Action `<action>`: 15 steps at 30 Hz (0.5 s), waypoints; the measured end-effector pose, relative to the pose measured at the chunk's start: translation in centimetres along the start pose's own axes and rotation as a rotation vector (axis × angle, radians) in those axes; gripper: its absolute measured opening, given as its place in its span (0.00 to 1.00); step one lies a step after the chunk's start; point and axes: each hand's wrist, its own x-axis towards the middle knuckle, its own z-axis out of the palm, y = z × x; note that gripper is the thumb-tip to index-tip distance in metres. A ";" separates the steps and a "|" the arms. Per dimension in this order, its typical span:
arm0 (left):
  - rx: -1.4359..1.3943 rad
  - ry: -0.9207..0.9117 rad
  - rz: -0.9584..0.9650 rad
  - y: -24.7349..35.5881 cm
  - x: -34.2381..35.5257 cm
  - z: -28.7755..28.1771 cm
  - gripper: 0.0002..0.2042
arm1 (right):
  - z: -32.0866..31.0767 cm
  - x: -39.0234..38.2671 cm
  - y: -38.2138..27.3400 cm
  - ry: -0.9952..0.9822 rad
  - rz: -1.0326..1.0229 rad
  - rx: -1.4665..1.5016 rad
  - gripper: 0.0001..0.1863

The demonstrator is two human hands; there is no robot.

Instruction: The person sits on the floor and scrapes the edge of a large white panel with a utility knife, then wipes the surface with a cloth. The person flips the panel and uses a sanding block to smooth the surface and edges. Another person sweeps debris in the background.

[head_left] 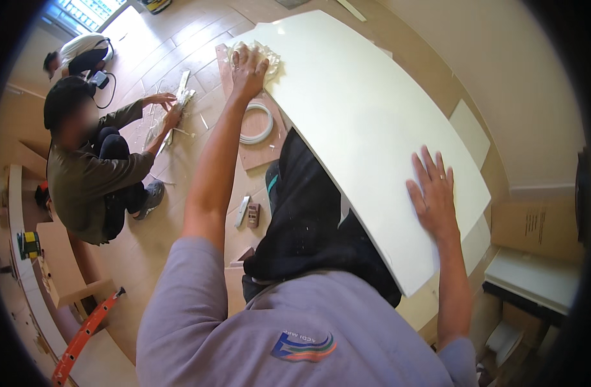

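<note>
White and smooth, a large panel stretches from far to near. At its far left edge the left hand covers a crumpled pale wad; I cannot tell whether it grips. The right hand lies spread on the panel's near right part.

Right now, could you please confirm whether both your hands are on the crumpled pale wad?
No, the right hand lies spread on the white panel instead.
</note>
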 end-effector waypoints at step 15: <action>-0.722 0.012 -0.631 8.1 -8.5 0.0 0.30 | 0.2 -0.5 0.0 0.010 0.054 -0.047 0.31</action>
